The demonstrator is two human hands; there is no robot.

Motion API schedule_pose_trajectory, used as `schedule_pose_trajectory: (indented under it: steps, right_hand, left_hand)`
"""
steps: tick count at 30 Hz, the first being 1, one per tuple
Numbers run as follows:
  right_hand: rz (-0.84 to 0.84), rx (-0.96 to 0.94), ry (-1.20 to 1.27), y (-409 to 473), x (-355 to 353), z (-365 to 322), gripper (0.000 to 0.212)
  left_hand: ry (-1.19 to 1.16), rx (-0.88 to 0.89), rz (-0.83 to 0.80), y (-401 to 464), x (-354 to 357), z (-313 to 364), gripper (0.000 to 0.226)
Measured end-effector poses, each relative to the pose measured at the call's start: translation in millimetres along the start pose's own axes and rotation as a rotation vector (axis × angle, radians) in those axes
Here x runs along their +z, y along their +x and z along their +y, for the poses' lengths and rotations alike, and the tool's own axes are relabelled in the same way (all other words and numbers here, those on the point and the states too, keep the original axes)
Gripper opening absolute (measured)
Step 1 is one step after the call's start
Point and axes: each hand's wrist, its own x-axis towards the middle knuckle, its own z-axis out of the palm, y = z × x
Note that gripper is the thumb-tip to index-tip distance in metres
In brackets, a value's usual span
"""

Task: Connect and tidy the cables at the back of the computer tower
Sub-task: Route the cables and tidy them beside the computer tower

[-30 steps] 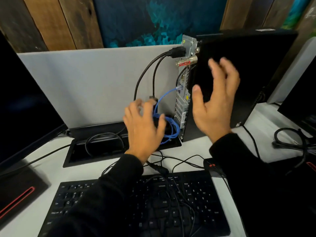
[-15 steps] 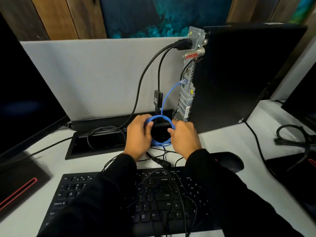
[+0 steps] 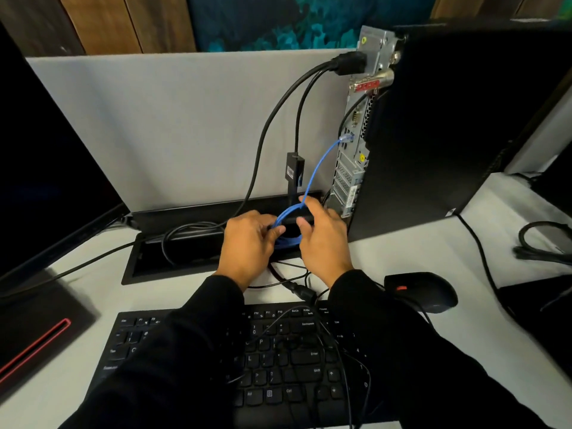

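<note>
While your left hand (image 3: 247, 243) is gripping the gathered loops of the one blue network cable (image 3: 322, 159) over the cable tray (image 3: 148, 267) on the surface (image 3: 402, 255), your right hand (image 3: 322, 236) is pinching its upper run, keeping slack short below the computer tower (image 3: 448, 119), where two black cables (image 3: 278, 113) are hanging, plugged in.

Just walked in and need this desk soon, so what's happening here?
A person is tidying cables behind the computer tower. Both hands are on the slack of the blue cable, bunching it into loops by the black cable tray: the left hand grips the loops, and the right hand pinches the strand that runs up to the tower's back panel, where it is already plugged in. Two black cables also hang from the top of the tower. Thin wires lie loose across the keyboard.
</note>
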Motion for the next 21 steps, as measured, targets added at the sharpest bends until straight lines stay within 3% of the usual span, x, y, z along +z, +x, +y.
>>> schedule_pose_trajectory:
  steps: [3,10,13,16,21]
  right_hand:
    - [0.006,-0.042,-0.014,12.2,1.7,-6.4,0.031]
    - [-0.134,-0.057,-0.309,11.4,-6.7,14.3,0.043]
    - [-0.165,-0.042,-0.335,14.2,-8.4,13.7,0.038]
    - [-0.209,-0.051,-0.283,16.6,-11.0,10.3,0.036]
    - [-0.215,-0.075,-0.099,12.5,-14.3,7.1,0.04]
  left_hand:
    - [0.0,-0.033,-0.025,-0.5,2.5,-0.5,0.005]
    - [-0.077,-0.168,-0.277,5.2,-1.5,-0.7,0.014]
    - [0.014,-0.173,-0.375,7.7,0.0,-5.3,0.022]
    - [0.171,-0.246,-0.438,7.5,5.3,-14.9,0.044]
    - [0.269,-0.406,-0.634,16.4,10.5,-22.6,0.05]
